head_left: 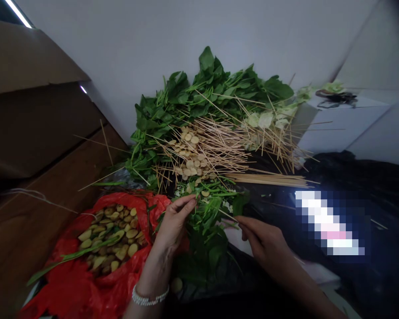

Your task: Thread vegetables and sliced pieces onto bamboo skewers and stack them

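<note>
My left hand, with a bead bracelet on the wrist, pinches green leafy stems between its fingertips. My right hand is closed on a thin bamboo skewer that points left toward the leaves. Both hands hover over a small heap of greens in front of me. Behind them lies a spread of bamboo skewers threaded with pale round slices.
A red plastic bag at the left holds sliced potato pieces. A big pile of spinach-like greens leans against the white wall. A bundle of bare skewers lies to the right. White box far right, brown cardboard left.
</note>
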`<state>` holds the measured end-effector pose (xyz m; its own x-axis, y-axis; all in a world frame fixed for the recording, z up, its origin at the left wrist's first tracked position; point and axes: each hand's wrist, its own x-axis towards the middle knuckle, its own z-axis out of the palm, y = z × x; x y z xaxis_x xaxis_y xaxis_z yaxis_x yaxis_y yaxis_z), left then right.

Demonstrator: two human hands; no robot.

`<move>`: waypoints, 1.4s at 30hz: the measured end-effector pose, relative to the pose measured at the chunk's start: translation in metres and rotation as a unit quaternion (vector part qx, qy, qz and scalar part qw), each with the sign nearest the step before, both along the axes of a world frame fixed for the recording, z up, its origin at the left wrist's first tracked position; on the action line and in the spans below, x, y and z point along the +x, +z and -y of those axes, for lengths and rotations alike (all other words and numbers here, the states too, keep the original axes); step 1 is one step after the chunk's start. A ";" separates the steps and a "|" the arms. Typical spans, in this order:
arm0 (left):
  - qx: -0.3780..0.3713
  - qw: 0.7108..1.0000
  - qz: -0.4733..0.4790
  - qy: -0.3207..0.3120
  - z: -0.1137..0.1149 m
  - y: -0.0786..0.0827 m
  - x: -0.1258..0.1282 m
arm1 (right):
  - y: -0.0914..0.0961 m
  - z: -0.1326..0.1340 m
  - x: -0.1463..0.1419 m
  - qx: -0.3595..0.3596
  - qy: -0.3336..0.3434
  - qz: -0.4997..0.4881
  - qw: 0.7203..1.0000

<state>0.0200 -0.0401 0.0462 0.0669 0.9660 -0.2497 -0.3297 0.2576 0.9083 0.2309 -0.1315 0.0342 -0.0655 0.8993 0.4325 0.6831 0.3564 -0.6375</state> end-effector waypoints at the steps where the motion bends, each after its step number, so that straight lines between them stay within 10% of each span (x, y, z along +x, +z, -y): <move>1: -0.005 1.000 -0.001 -0.003 0.001 0.001 0.001 | 0.000 0.000 0.000 0.000 0.001 -0.002 1.000; 42: 0.028 0.998 -0.060 0.002 0.006 -0.002 0.004 | -0.006 0.004 -0.006 -0.035 -0.013 -0.012 0.999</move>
<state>0.0236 -0.0461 0.0444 0.0359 0.9791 -0.2003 -0.2192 0.2033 0.9543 0.2246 -0.1360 0.0286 -0.0320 0.9283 0.3705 0.6753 0.2933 -0.6767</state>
